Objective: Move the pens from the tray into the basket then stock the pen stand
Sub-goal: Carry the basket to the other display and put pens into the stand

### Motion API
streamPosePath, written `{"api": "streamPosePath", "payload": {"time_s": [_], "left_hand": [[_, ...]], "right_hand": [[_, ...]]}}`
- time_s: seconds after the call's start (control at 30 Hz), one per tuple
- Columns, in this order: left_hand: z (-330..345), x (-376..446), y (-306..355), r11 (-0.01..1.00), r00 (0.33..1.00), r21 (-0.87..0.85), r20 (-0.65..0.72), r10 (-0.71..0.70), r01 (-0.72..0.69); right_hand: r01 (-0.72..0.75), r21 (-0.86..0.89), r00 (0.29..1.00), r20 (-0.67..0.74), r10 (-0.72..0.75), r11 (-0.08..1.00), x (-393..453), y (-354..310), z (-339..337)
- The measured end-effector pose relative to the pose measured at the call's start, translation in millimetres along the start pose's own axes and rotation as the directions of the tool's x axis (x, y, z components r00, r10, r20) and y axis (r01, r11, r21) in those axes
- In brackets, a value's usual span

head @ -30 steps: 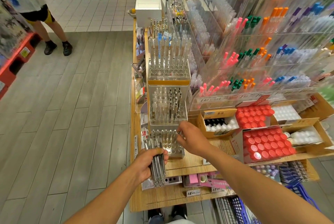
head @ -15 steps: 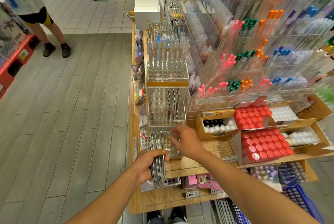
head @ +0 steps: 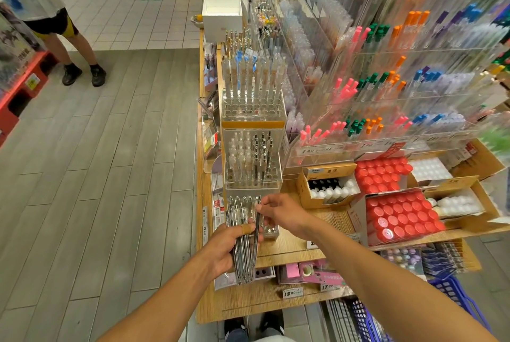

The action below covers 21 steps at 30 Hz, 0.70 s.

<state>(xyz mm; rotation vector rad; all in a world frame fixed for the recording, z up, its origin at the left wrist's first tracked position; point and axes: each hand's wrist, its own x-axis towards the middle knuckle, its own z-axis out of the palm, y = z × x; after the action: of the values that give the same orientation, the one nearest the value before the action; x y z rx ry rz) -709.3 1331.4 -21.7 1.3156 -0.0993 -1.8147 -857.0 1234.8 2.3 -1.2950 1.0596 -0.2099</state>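
At the upper left of the frame another person's legs [head: 80, 63] stand on the grey plank floor [head: 96, 176], well apart from the work. Lower centre, the left hand [head: 223, 249] is clenched round a bundle of pens [head: 242, 256], slim clear barrels with dark cores, smooth and likely slippery against each other. Just to its right, the right hand [head: 281, 214] pinches a single pen [head: 257, 227] at its upper end, drawing it off the bundle beside the lowest tier of the pen stand [head: 252, 176], a stepped clear-plastic block drilled with round holes, some of them unfilled. The risk I see: a loosened grip could let the bundle fan out and spill over the edge of the wood-grain tabletop [head: 292, 248] onto the floor, and a pen pushed in at a slant could miss its narrow hole or knock neighbours. Far lower right, the blue mesh basket [head: 452, 297] sits below the shelf edge, beneath boxes of red-capped bottles [head: 397, 217]
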Motion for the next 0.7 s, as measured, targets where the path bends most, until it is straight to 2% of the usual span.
{"api": "streamPosePath", "payload": {"time_s": [0.07,0.13,0.23,0.3,0.43,0.57,0.7], "left_hand": [[0,0,2,1.0,0.998,0.008,-0.055,0.008,-0.008],[-1,0,4,1.0,0.994,-0.015,-0.11,0.009,-0.011],[-7,-1,6,0.999,0.992,-0.051,-0.129,0.006,-0.013],[-12,-2,7,0.997,0.992,-0.069,-0.128,0.015,-0.024],[-19,-2,6,0.995,0.992,-0.087,-0.126,0.031,-0.042],[-22,-1,5,0.997,0.995,-0.078,-0.097,0.012,-0.019],[-24,-2,4,0.995,0.996,-0.095,-0.085,-0.005,-0.003]], "right_hand": [[0.005,0.034,1.0,-0.012,-0.005,0.999,0,-3,-3],[0.059,0.023,0.995,-0.086,-0.056,0.998,0,-8,-6],[0.184,-0.128,0.943,-0.256,-0.212,0.974,1,-14,-14],[0.244,-0.232,0.898,-0.312,-0.31,0.942,2,-15,-18],[0.288,-0.436,0.873,-0.245,-0.421,0.852,5,-9,-17],[0.272,-0.666,0.875,-0.129,-0.466,0.694,11,0,-10],[0.249,-0.744,0.881,-0.093,-0.464,0.62,15,5,-7]]}}
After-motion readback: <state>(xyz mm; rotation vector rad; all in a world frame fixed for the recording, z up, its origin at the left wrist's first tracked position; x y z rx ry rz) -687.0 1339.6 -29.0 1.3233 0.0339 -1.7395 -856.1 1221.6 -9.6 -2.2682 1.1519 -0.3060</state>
